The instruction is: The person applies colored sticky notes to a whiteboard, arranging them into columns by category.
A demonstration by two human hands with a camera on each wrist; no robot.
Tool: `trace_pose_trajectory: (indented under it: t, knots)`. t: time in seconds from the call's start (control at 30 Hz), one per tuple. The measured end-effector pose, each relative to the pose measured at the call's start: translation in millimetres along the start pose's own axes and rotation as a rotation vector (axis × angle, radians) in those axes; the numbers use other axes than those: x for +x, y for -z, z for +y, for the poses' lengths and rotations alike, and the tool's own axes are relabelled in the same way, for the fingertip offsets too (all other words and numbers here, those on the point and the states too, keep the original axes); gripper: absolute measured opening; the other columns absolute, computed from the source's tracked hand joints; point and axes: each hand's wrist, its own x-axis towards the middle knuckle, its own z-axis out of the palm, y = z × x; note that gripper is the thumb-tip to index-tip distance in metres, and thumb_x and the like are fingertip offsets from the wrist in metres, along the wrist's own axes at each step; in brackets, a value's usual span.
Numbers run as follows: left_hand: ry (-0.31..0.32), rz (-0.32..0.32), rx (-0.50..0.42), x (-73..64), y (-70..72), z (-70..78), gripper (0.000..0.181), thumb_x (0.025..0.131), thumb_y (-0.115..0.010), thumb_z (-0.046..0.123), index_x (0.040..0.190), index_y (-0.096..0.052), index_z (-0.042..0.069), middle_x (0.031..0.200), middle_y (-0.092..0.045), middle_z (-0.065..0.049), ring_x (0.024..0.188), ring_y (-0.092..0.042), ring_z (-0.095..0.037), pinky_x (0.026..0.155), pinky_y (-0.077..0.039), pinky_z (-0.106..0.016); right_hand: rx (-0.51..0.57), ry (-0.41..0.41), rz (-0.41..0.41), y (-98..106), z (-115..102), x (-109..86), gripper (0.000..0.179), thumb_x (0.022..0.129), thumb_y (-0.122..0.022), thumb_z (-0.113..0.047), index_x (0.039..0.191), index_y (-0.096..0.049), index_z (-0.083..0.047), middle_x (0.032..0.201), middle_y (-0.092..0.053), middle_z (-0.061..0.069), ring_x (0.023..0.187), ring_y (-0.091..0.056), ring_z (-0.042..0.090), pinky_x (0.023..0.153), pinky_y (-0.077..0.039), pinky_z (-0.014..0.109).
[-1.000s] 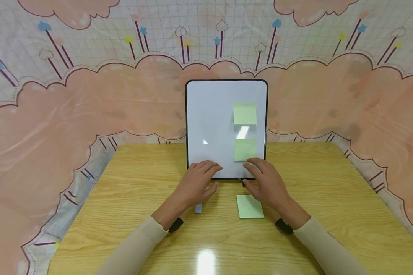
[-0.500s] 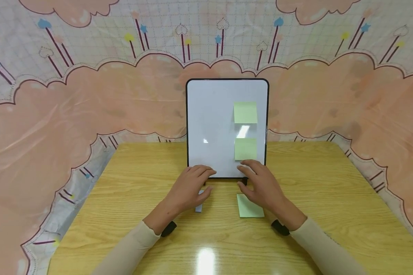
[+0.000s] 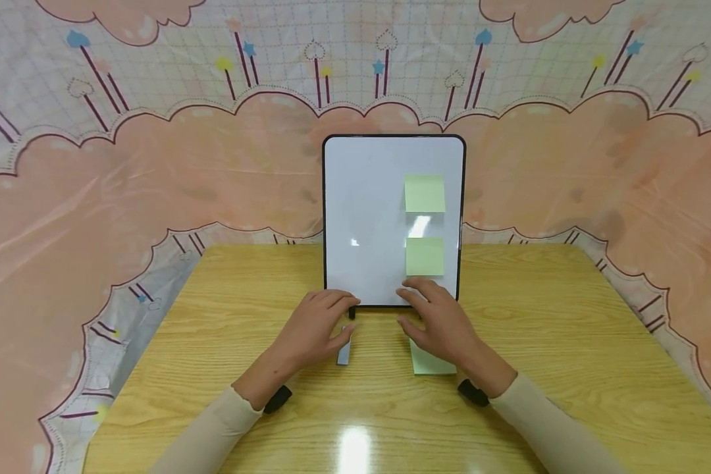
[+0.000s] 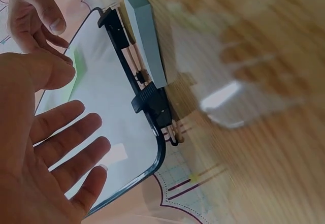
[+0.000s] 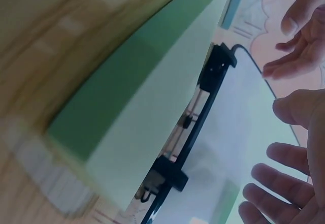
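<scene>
My left hand (image 3: 311, 329) hovers over the table with relaxed, spread fingers and holds nothing. Just beyond its thumb lies a narrow grey-blue block (image 3: 343, 353), partly hidden in the head view and whole in the left wrist view. Fingers loosely bent, my right hand (image 3: 444, 324) hovers above a light green sticky note pad (image 3: 431, 364), covering its upper part. Ahead of both hands stands a black-framed whiteboard (image 3: 364, 210). An upper green sticky note (image 3: 424, 193) and a lower green sticky note (image 3: 424, 257) are stuck on its right half.
Black feet (image 4: 155, 102) carry the whiteboard near the back of the wooden table (image 3: 243, 296). A curtain (image 3: 213, 164) with cloud patterns hangs behind and around the table. A black strap device (image 3: 277, 399) sits at the left wrist, another (image 3: 473, 393) at the right.
The left hand has drawn back leftward from the board, uncovering more of the block. The right hand has shifted left and a little nearer, covering more of the pad. The notes stay put.
</scene>
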Motion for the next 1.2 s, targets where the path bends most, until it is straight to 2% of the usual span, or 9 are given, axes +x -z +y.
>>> trace_pose_trajectory:
  t: [0.23,0.5,0.8,1.0,1.2]
  knots:
    - [0.009,-0.029,0.001,-8.5,3.8,-2.7,0.041,0.099,-0.076,0.028,0.137,-0.069,0.015,0.138,-0.066,-0.002,0.132,-0.059,-0.025,0.105,-0.048,-0.049,0.017,0.038,0.012,-6.5,-9.3,4.7,0.052,0.087,-0.089,-0.024,0.132,-0.07,-0.005,0.137,-0.065,0.015,0.126,-0.063,0.036,0.103,-0.054,0.052]
    - [0.017,-0.057,0.015,-17.0,5.1,-5.9,0.042,0.097,-0.077,0.031,0.134,-0.07,0.013,0.136,-0.067,-0.004,0.13,-0.06,-0.026,0.104,-0.049,-0.05,0.024,0.043,-0.022,-13.3,-20.0,8.9,0.049,0.089,-0.087,-0.025,0.132,-0.071,-0.007,0.137,-0.065,0.011,0.128,-0.062,0.032,0.105,-0.053,0.05]
    - [0.055,-0.157,-0.006,-26.1,6.7,-8.9,0.052,0.096,-0.077,0.041,0.14,-0.067,0.015,0.142,-0.066,-0.004,0.135,-0.058,-0.027,0.11,-0.046,-0.055,0.036,0.043,-0.062,-17.9,-28.3,12.3,0.048,0.091,-0.085,-0.028,0.131,-0.072,-0.008,0.137,-0.065,0.011,0.128,-0.062,0.029,0.106,-0.053,0.048]
    - [0.035,-0.194,-0.019,-30.8,4.7,-11.0,0.058,0.092,-0.08,0.045,0.139,-0.067,0.014,0.143,-0.064,-0.004,0.137,-0.056,-0.028,0.11,-0.045,-0.055,0.073,0.065,-0.062,-20.5,-34.5,13.3,0.045,0.09,-0.086,-0.027,0.128,-0.073,-0.007,0.135,-0.066,0.012,0.127,-0.063,0.03,0.104,-0.053,0.049]
    - [0.027,-0.214,-0.027,-32.4,3.9,-11.8,0.065,0.089,-0.083,0.05,0.139,-0.067,0.014,0.142,-0.065,-0.003,0.138,-0.056,-0.028,0.109,-0.045,-0.055,0.056,0.083,-0.083,-25.8,-39.2,14.1,0.044,0.091,-0.085,-0.027,0.127,-0.073,-0.007,0.134,-0.066,0.012,0.126,-0.062,0.029,0.105,-0.053,0.047]
